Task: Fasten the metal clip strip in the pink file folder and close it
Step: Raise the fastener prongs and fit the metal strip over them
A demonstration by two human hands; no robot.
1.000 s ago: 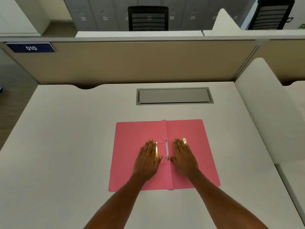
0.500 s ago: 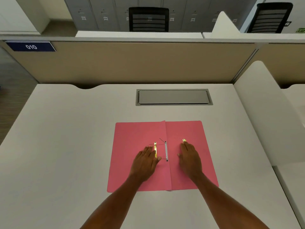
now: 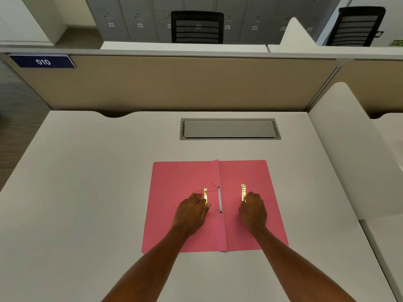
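The pink file folder [image 3: 187, 177] lies open and flat on the white desk [image 3: 87, 192]. A white fastener strip [image 3: 219, 199] with thin dark prongs runs along its spine. On each side of the spine lies one gold metal clip strip, the left one [image 3: 205, 194] and the right one [image 3: 243, 190]. My left hand [image 3: 192, 211] rests flat on the left leaf, with its index finger and thumb on either side of the left strip's near end. On the near end of the right strip, my right hand [image 3: 253, 211] has its fingers curled.
A grey cable hatch [image 3: 229, 129] is set into the desk behind the folder. A beige partition [image 3: 174, 83] closes off the far side, and a white divider [image 3: 349, 138] stands on the right. Behind the partition are black chairs [image 3: 197, 26].
Both hands have drawn back toward me and apart from the spine. More of the two gold strips shows. The right hand's fingers have curled from flat.
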